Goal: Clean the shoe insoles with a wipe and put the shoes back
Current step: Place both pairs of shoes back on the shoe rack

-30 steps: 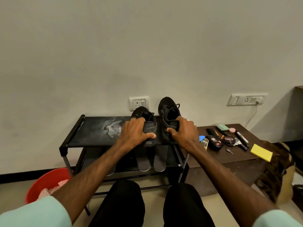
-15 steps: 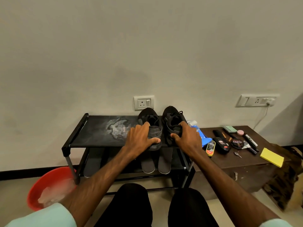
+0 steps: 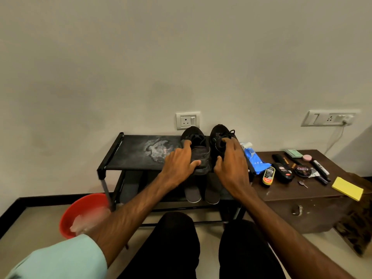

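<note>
Two black shoes stand side by side, toes to the wall, at the right end of the black rack's top shelf [image 3: 132,152]. My left hand [image 3: 179,162] clasps the left shoe [image 3: 198,150], fingers along its left side and thumb on the heel. My right hand [image 3: 231,160] lies over the right shoe [image 3: 218,135], fingers spread across the laces and thumb by the heel. Two grey insoles [image 3: 192,195] lie on the lower shelf, under the shoes. A blue wipe packet [image 3: 254,160] sits just right of the rack.
A brown chest [image 3: 306,200] to the right carries a polish tin [image 3: 302,169], bottles, pens and a yellow pad [image 3: 347,188]. A red basin [image 3: 84,206] with crumpled wipes stands on the floor at the left. My knees are below the rack.
Both shoes, held tilted a second ago, now rest flat on the shelf nearer the wall. My fingers have stretched forward along them and my grip looks looser.
</note>
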A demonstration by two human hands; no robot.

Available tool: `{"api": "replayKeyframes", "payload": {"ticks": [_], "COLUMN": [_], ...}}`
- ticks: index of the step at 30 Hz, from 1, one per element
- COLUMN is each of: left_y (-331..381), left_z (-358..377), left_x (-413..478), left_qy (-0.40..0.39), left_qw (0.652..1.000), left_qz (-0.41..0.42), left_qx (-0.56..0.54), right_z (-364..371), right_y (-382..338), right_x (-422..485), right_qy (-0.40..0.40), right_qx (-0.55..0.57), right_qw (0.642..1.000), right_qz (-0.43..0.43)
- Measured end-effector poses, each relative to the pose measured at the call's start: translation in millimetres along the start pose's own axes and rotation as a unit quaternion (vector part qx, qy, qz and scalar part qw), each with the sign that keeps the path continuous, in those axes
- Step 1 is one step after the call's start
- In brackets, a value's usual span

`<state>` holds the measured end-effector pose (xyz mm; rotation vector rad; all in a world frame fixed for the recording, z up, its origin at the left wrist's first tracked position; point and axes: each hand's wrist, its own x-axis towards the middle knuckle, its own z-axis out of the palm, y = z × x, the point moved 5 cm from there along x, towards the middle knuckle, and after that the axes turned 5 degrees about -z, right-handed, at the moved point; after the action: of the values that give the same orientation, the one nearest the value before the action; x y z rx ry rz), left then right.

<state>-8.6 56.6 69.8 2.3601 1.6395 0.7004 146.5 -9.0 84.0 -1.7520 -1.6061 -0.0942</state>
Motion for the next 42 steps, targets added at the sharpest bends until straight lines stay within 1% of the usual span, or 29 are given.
{"api": "replayKeyframes", "payload": {"ticks": [2,4,8,12,15,18,20,22,24,26,28,33,36,37,38,40,42], "left_y": [-7.4,-21.6,-68.5,-119.7,-160.7,-201.5,-229.8,-257.6,-290.4,-324.0,-352.6,-403.7,-425.7,-430.6,-436.0,-439.2,-439.2], "left_z": [-11.4,-26.7,-59.8,-81.8,-91.2,-84.8,-71.5,-55.2,-33.2,-6.9,19.3,72.0,101.2,108.7,118.0,135.2,152.5], "left_x": [-8.3,-17.5,-38.2,-61.7,-84.5,-109.3,-128.7,-150.0,-175.1,-206.2,-240.9,-314.1,-357.6,-373.6,-391.0,-423.1,-447.7], "left_qy": [0.021,0.037,0.057,0.042,0.012,-0.037,-0.083,-0.116,-0.150,-0.181,-0.215,-0.288,-0.283,-0.275,-0.276,-0.307,-0.347], "left_qw": [1.000,0.999,0.998,0.997,0.993,0.984,0.975,0.966,0.951,0.936,0.917,0.860,0.830,0.814,0.789,0.728,0.688], "left_qz": [0.013,0.013,-0.016,-0.063,-0.111,-0.164,-0.192,-0.213,-0.246,-0.282,-0.319,-0.414,-0.478,-0.509,-0.546,-0.609,-0.636], "left_qx": [-0.006,-0.004,0.018,0.029,0.038,0.067,0.071,0.087,0.114,0.112,0.105,0.072,0.047,0.054,0.062,0.066,0.052], "right_z": [-6.9,-6.7,16.7,53.4,93.6,142.0,176.3,209.5,247.4,285.6,322.2,400.6,433.7,440.5,449.2,461.6,470.5], "right_y": [-26.2,-54.9,-115.1,-164.4,-192.5,-206.6,-213.5,-220.3,-229.2,-235.6,-238.9,-232.5,-222.5,-218.8,-215.5,-211.2,-208.9], "right_x": [-8.1,-18.4,-39.4,-58.3,-74.3,-94.7,-110.0,-126.2,-147.1,-172.9,-201.1,-274.9,-314.2,-324.4,-335.0,-350.4,-361.7], "right_qy": [0.035,0.042,-0.023,-0.072,-0.133,-0.235,-0.308,-0.377,-0.457,-0.533,-0.592,-0.714,-0.763,-0.776,-0.789,-0.805,-0.807], "right_qx": [0.016,0.028,0.063,0.101,0.111,0.111,0.118,0.116,0.110,0.113,0.108,0.025,-0.024,-0.038,-0.054,-0.083,-0.102], "right_qw": [0.998,0.995,0.987,0.976,0.968,0.953,0.934,0.908,0.866,0.820,0.779,0.668,0.602,0.583,0.562,0.526,0.506], "right_qz": [-0.048,-0.090,-0.143,-0.181,-0.183,-0.154,-0.137,-0.145,-0.170,-0.175,-0.177,-0.209,-0.233,-0.237,-0.241,-0.261,-0.287]}}
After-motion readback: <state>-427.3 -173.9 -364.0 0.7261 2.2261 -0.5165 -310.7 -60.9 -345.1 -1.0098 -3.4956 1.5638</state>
